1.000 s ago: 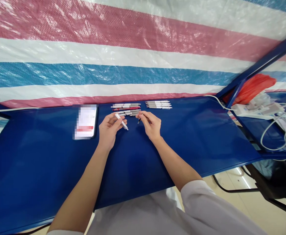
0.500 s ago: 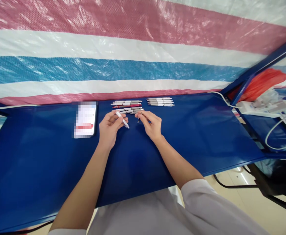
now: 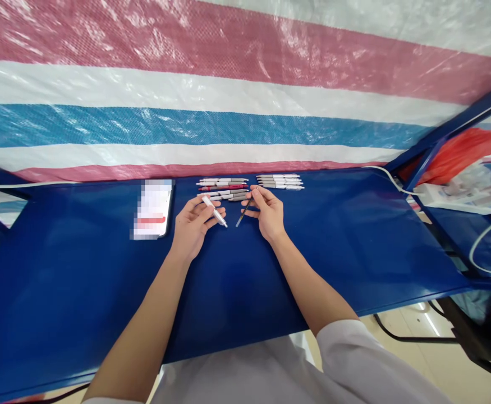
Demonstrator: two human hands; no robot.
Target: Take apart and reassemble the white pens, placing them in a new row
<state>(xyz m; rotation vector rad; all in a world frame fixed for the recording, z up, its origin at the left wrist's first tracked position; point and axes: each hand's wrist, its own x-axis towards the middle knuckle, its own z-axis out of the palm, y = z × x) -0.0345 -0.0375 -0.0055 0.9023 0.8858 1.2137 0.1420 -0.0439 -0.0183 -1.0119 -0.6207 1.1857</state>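
Near the centre of the frame, the left hand [image 3: 192,224] is closed around a short white plastic pen barrel [image 3: 215,211], whose tip points to the lower right. Just right of it, the right hand [image 3: 269,212] pinches a thin dark pen refill [image 3: 243,213] between the fingertips, and the refill slants down to the left. The two parts are near each other but apart. Behind the hands, white and grey pens [image 3: 224,189] lie on the glossy blue table [image 3: 354,235], with a second pen row [image 3: 279,181] to their right. A flat white phone [image 3: 153,209] lies to the left.
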